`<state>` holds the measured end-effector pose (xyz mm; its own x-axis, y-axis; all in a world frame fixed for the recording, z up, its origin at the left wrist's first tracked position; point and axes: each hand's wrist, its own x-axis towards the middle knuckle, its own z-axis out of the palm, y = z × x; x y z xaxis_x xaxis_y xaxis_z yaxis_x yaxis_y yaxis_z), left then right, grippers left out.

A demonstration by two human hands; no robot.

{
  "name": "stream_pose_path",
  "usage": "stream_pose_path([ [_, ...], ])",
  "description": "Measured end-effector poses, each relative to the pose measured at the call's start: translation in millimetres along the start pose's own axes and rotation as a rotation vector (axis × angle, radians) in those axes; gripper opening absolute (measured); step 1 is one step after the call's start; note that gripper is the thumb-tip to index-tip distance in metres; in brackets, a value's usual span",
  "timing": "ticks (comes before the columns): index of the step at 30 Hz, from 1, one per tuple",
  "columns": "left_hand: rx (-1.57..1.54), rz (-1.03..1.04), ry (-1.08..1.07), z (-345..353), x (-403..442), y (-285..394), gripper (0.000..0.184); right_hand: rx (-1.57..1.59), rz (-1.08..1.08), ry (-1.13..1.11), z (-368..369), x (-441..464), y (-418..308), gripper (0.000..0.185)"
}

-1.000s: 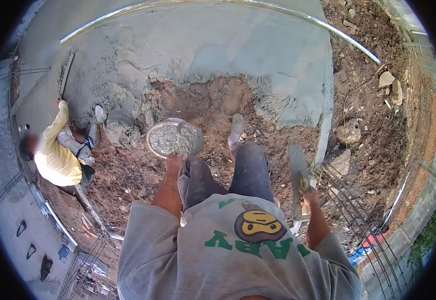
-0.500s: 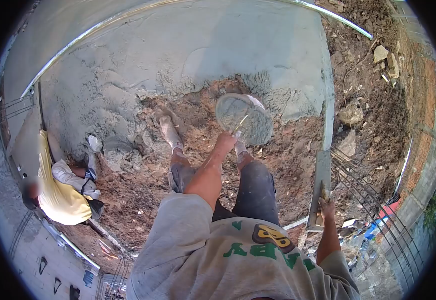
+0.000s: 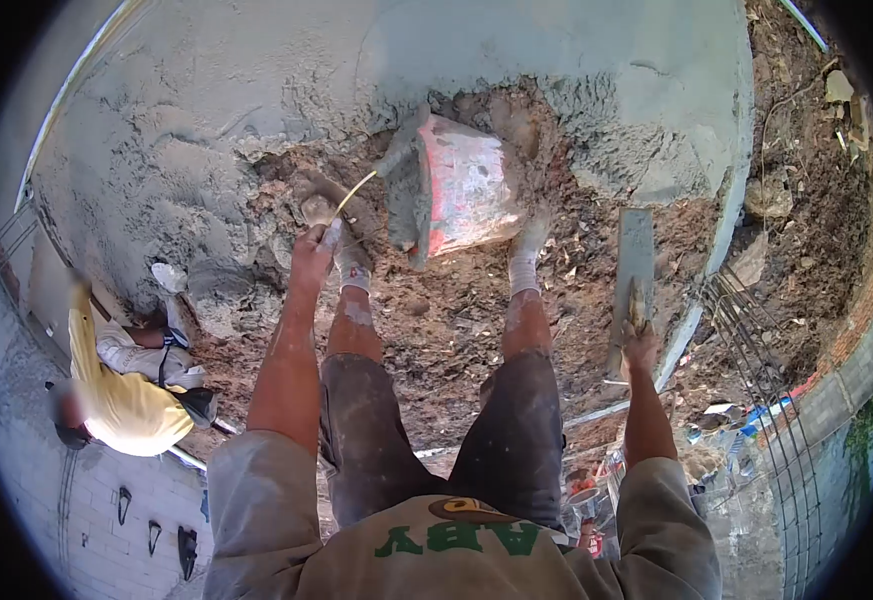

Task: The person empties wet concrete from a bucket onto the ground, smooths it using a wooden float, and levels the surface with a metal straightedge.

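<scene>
My left hand [image 3: 313,258] is closed around the yellow handle [image 3: 356,194] of a bucket. This bucket [image 3: 471,185], red and white and smeared with cement, lies tipped on its side between and just beyond my feet, mouth facing left. Grey wet concrete [image 3: 406,205] shows at its mouth. My right hand [image 3: 640,345] grips a long, flat grey float [image 3: 635,245] by its handle. The float is held out to the right of my legs, over the soil.
Wet concrete [image 3: 256,70] spreads ahead, bordered by rough brown soil [image 3: 436,350]. A co-worker in a yellow shirt [image 3: 141,405] crouches at left. Steel rebar [image 3: 756,370] juts out at right, near a concrete edge [image 3: 726,230] and a brick wall [image 3: 861,290].
The bucket has gone from upright, its concrete facing me, to tipped on its side. My left hand has moved left with the handle. My right hand has brought the float forward.
</scene>
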<state>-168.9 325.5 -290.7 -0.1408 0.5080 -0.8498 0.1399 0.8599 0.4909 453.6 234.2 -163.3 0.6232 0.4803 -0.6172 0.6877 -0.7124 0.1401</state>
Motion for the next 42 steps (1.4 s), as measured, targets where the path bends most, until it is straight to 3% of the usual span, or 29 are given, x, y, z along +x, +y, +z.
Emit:
stream_pose_path([
  [3,0.474,0.232,0.238,41.6,-40.9,15.0,0.024,0.229,-0.032,0.091,85.4,59.3,16.7,0.061],
  [6,0.529,0.313,0.271,83.8,-72.3,30.4,0.028,0.403,0.103,0.102,186.4,112.6,73.0,0.066],
  [9,0.789,0.385,0.291,124.3,-90.7,39.5,0.036,0.123,0.373,-0.097,181.0,116.4,37.3,0.065],
  [12,0.737,0.09,0.423,157.5,-87.5,26.7,0.042,-0.018,0.376,0.083,194.0,122.3,-1.7,0.045],
  [13,0.783,0.174,0.478,162.9,-86.8,26.5,0.046,0.136,0.283,-0.1,150.9,114.8,-47.9,0.048],
  [14,0.807,0.149,0.503,169.5,-87.5,30.6,0.048,0.101,-0.007,0.128,169.3,120.2,-62.2,0.041],
  [16,0.85,0.085,0.551,179.1,-91.4,43.5,0.052,0.584,-0.312,-0.09,162.8,136.2,-125.0,0.035],
  [17,0.866,-0.018,0.497,176.6,-88.5,46.2,0.054,0.608,-0.449,-0.05,179.0,151.1,-151.0,0.035],
  [19,0.849,-0.019,0.538,179.3,-85.0,48.2,0.056,1.103,-0.25,-0.679,176.9,165.8,-214.0,0.042],
  [21,0.839,0.081,0.597,183.5,-82.4,46.0,0.053,1.117,-0.077,-0.831,171.3,162.3,-267.9,0.049],
  [24,0.691,0.214,0.478,171.1,-79.9,32.9,0.047,1.194,0.254,-0.684,203.5,160.6,-300.6,0.051],
  [27,0.659,0.294,0.463,167.6,-76.1,35.3,0.049,1.378,0.162,-0.759,243.5,189.9,-275.2,0.051],
  [33,0.371,0.264,0.386,129.7,-54.4,28.4,0.059,1.372,0.11,-0.684,228.9,168.5,-299.5,0.052],
  [36,0.4,0.289,0.351,96.3,-37.2,22.7,0.058,1.364,0.047,-0.643,217.4,142.0,-312.9,0.052],
  [40,0.285,0.189,0.464,58.7,-19.2,5.7,0.054,1.402,-0.039,-0.606,201.1,88.2,-306.5,0.053],
  [42,0.241,0.219,0.604,33.7,-2.0,-12.0,0.041,1.419,-0.086,-0.596,187.9,60.1,-305.2,0.053],
])
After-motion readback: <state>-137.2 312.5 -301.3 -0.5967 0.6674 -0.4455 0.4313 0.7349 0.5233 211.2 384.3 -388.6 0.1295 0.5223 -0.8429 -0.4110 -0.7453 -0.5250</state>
